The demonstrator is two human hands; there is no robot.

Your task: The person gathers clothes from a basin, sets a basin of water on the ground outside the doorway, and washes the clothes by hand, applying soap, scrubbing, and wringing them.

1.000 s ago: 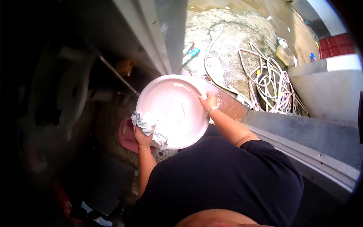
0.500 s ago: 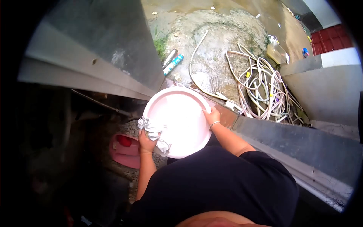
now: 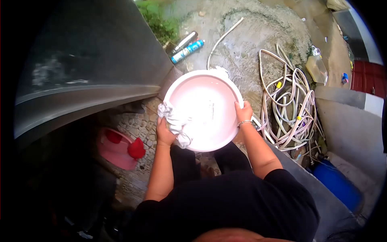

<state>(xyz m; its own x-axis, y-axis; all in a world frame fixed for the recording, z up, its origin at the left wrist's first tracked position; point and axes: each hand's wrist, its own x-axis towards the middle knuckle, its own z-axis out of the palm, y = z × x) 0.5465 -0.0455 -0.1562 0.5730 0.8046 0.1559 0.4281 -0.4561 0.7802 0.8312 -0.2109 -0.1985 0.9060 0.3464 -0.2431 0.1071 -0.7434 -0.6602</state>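
Note:
A round pale pink basin (image 3: pixel 213 131) is held in front of my body, above my dark-trousered legs. My right hand (image 3: pixel 244 112), with a bracelet at the wrist, is closed over its right rim. My left hand (image 3: pixel 165 134) grips the left rim, with a bunched white cloth (image 3: pixel 173 121) caught at the same place. The cloth drapes over the rim and partly into the basin. Apart from the cloth, the inside shows only small marks and a bright glare. The fingertips under the rim are hidden.
Beyond the basin lie a tangled pale hose (image 3: pixel 296 109), a blue can (image 3: pixel 188 51) and a silver can (image 3: pixel 183 43). A dark panel (image 3: pixel 88 52) stands left. A pink plastic item (image 3: pixel 115 155) with red pieces sits on pebbled floor. A blue container (image 3: pixel 338 183) is at right.
The view has shifted, bringing my legs, more pebbled floor and the blue container into sight. The basin appears farther from my body. Both hands keep their hold, and the cloth stays at the left.

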